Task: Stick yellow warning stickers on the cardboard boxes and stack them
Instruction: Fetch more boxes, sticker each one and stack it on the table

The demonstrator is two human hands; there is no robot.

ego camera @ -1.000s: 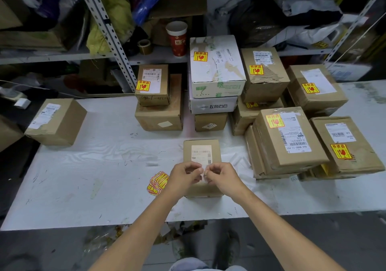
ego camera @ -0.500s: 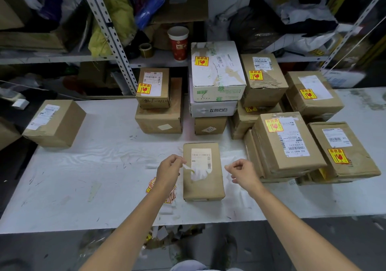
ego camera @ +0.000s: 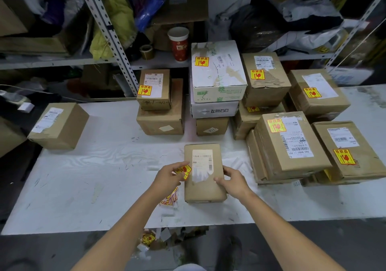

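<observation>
Sticking step in hand. The small cardboard box lies on the bench, at 6 o'clock of the stickered stacks. The left hand, fingers pinched narrow, holds a yellow warning sticker at the box's 9 o'clock edge. The right hand, fingers curled, steadies its 3 o'clock edge. Next move, by judgement: press the sticker flat beside the shipping label, then stack the box.

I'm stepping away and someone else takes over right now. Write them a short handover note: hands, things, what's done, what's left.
The left hand pinches a yellow sticker at the left edge of the flat box; the right hand grips that box's right edge.
The flat box lies on the table, front centre; spare stickers beside it, left.
Done: top boxes of the stacks behind and right, such as the white box, carry stickers.
Left: press this sticker down, stack the box, then do the lone box at far left, which shows no sticker.
</observation>
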